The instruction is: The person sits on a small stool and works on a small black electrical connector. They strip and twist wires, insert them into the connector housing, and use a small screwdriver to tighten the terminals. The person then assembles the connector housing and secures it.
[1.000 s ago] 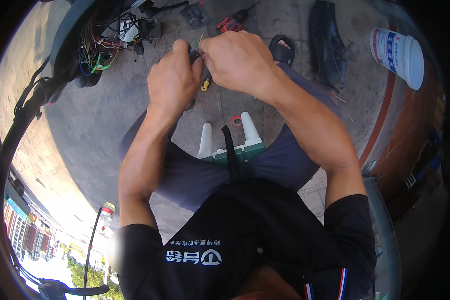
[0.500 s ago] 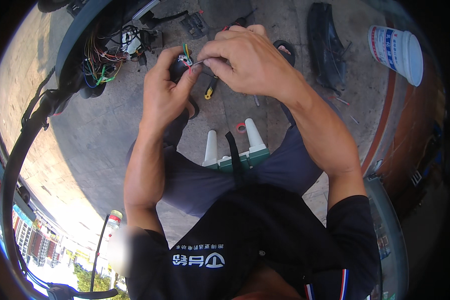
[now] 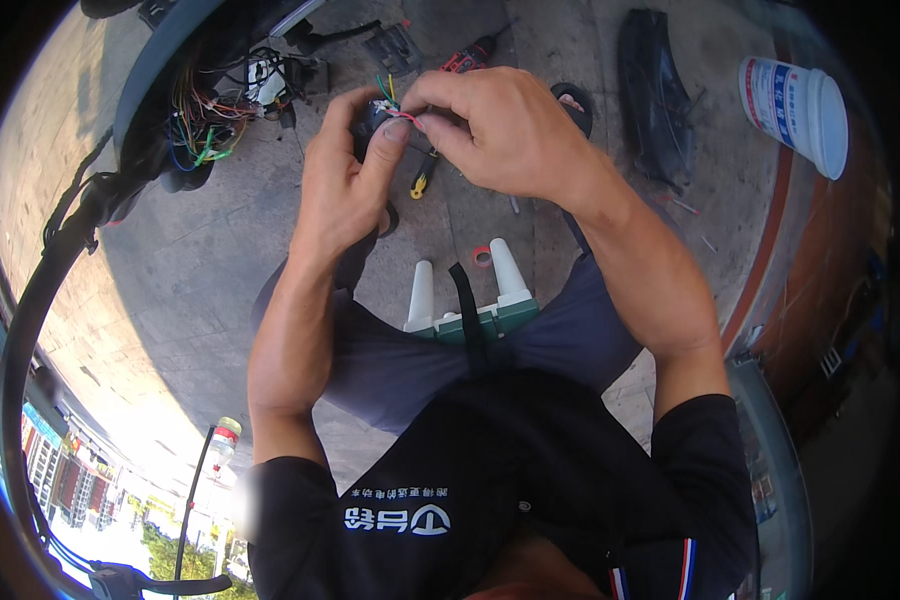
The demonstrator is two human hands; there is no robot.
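Note:
My left hand (image 3: 345, 170) is closed around a small black part (image 3: 368, 125) with green, yellow, red and white wires (image 3: 389, 88) sticking out; the part is mostly hidden by my fingers. Thumb and index finger of my right hand (image 3: 510, 135) pinch the red wire (image 3: 407, 117) beside my left thumb. Just below them on the pavement lies a screwdriver (image 3: 420, 183) with a yellow and black handle. A red and black drill (image 3: 465, 56) lies beyond my right hand.
A wiring bundle (image 3: 202, 125) and black frame tube (image 3: 60, 250) are at left. A black plastic panel (image 3: 650, 100) and white bucket (image 3: 782, 112) are at right. Between my legs are a stool (image 3: 500, 321) and red tape roll (image 3: 482, 257). My sandalled foot (image 3: 573, 108) shows.
Compared with a second ago, both hands sit slightly differently and more of the wires shows. Since half a second ago my right hand has dropped slightly and now pinches the red wire.

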